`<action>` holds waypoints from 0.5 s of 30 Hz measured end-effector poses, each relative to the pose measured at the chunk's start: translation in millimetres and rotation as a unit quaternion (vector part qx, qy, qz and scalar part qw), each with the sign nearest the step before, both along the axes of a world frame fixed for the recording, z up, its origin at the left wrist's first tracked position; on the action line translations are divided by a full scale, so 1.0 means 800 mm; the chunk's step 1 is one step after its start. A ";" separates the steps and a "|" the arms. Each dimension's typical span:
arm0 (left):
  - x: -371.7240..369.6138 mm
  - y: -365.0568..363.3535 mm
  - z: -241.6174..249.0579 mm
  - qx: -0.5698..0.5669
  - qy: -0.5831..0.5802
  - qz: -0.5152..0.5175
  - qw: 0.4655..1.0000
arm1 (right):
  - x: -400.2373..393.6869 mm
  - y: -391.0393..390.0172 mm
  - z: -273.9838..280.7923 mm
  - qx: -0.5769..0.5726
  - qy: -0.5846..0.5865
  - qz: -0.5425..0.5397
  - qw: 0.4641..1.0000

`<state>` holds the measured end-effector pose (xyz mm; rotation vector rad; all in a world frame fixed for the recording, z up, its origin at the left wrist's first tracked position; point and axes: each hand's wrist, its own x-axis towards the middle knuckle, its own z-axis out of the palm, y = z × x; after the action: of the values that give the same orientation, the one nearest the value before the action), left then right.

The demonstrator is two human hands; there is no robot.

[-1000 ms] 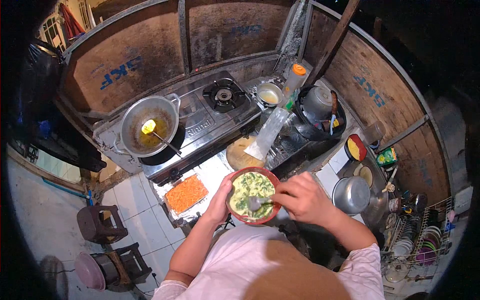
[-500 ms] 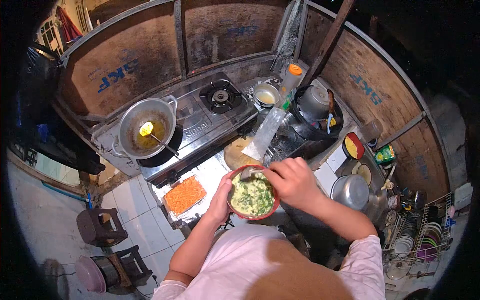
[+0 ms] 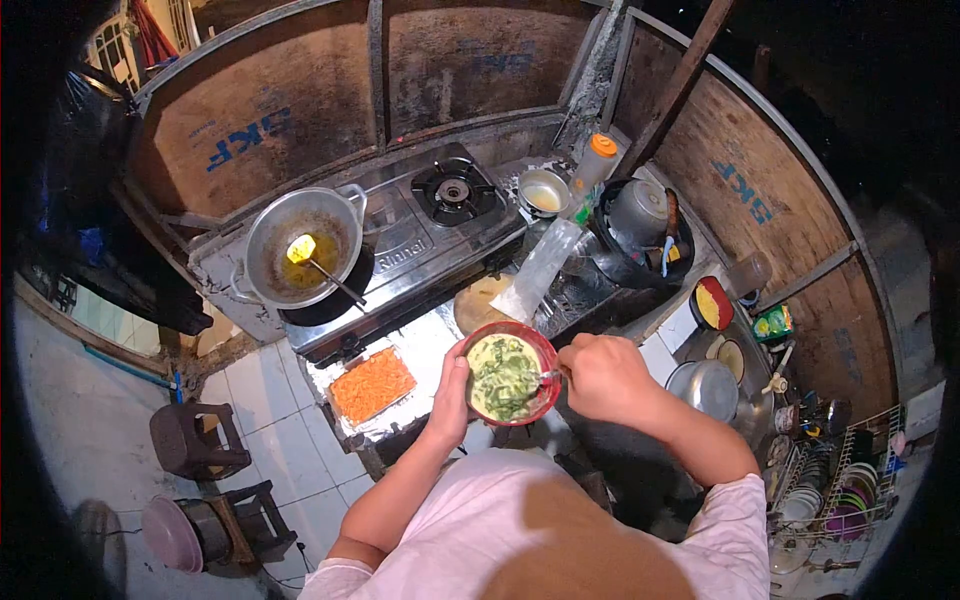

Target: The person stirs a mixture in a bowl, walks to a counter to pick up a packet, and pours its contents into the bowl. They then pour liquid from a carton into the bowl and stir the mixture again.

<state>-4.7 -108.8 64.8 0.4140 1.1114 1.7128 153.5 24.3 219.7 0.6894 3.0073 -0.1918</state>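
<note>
My left hand [image 3: 452,400] is closed on the left side of a red bowl [image 3: 550,400], held in front of my body. Inside is a pale yellow liquid mixture with chopped green leaves [image 3: 503,378]. My right hand [image 3: 612,380] grips a metal spoon [image 3: 547,377] at the bowl's right side, its tip in the mixture. Just beyond the bowl are a round wooden board [image 3: 476,308] and a clear plastic bag [image 3: 543,262] with some white stuff at its near end. To the left lies a tray of shredded orange food [image 3: 372,386], resembling carrot.
A wok [image 3: 262,245] with oil and a ladle [image 3: 333,282] sits on the left burner of the stove [image 3: 400,262]. Beyond the bowl stand a small pot [image 3: 543,192] and an orange-lidded bottle [image 3: 597,160]. Rightward are a lidded pot [image 3: 703,388] and dish rack [image 3: 840,470].
The spoon has moved from the bowl's far side to its right side, with my right hand shifting right and lower. The bowl now tilts, its mixture gathered toward the left.
</note>
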 end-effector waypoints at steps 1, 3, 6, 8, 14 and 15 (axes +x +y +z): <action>0.000 0.000 0.000 -0.001 0.000 -0.003 1.000 | 0.002 -0.006 0.003 0.018 0.049 0.011 0.999; 0.000 0.003 -0.002 0.017 -0.005 0.003 1.000 | 0.003 -0.023 0.009 0.042 0.065 0.048 0.996; -0.001 0.007 -0.016 0.042 -0.007 0.011 0.999 | 0.010 -0.036 -0.006 0.092 0.092 0.122 0.984; 0.000 0.002 -0.011 0.032 -0.010 0.007 0.999 | 0.013 -0.037 -0.004 0.153 0.057 0.153 0.975; 0.007 -0.001 0.009 0.020 -0.042 0.021 0.999 | 0.019 -0.021 -0.002 0.248 0.146 0.042 0.957; 0.008 -0.001 0.015 0.018 -0.055 0.025 0.998 | 0.015 -0.020 -0.012 0.249 0.146 0.039 0.957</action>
<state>1.6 -109.4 77.0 0.3130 1.0214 1.7799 165.7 7.9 210.4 0.6087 3.3907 0.5339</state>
